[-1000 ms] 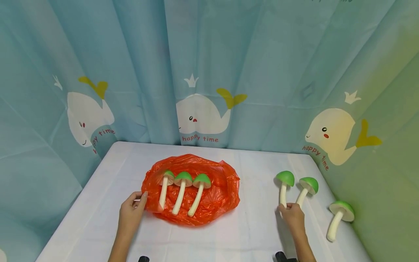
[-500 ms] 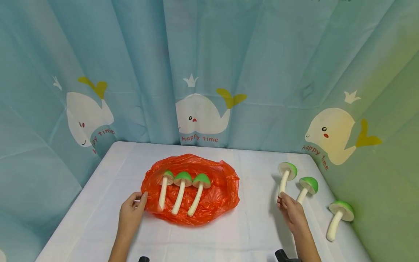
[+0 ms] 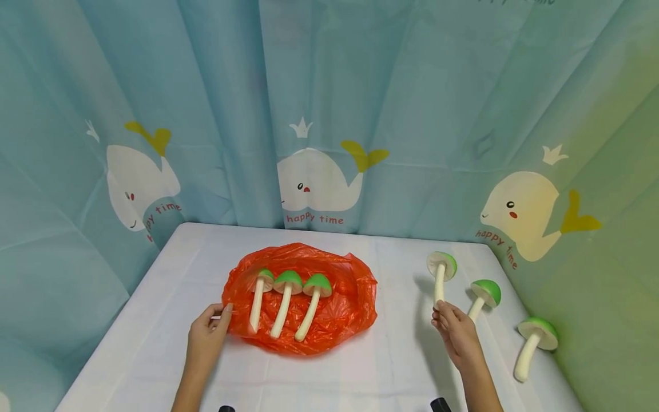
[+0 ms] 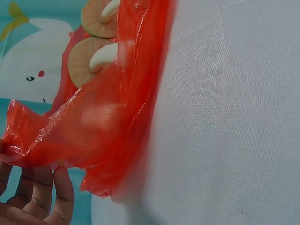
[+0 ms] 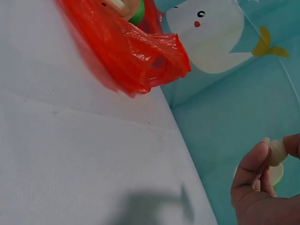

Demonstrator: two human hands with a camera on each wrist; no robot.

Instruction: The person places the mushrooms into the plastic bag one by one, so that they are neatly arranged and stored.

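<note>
A red plastic bag (image 3: 355, 292) lies spread on the white table, with three green-capped toy mushrooms (image 3: 288, 280) side by side in it, stems toward me. My left hand (image 3: 206, 335) pinches the bag's left edge between thumb and fingers; the left wrist view shows the film (image 4: 70, 136) lifted there. On the right, my right hand (image 3: 460, 337) pinches the stem end of another mushroom (image 3: 440, 272), held above the table with its cap pointing away. In the right wrist view the stem's end (image 5: 277, 152) shows between thumb and fingers.
Two more mushrooms lie to the right: one (image 3: 484, 294) just beyond the right hand, the other (image 3: 535, 343) near the table's right edge. A blue curtain (image 3: 329, 114) with printed whales hangs behind the table (image 3: 401, 366).
My right hand has raised the mushroom off the table, tilted its cap so the underside shows, and moved slightly left. The left hand and bag have stayed put.
</note>
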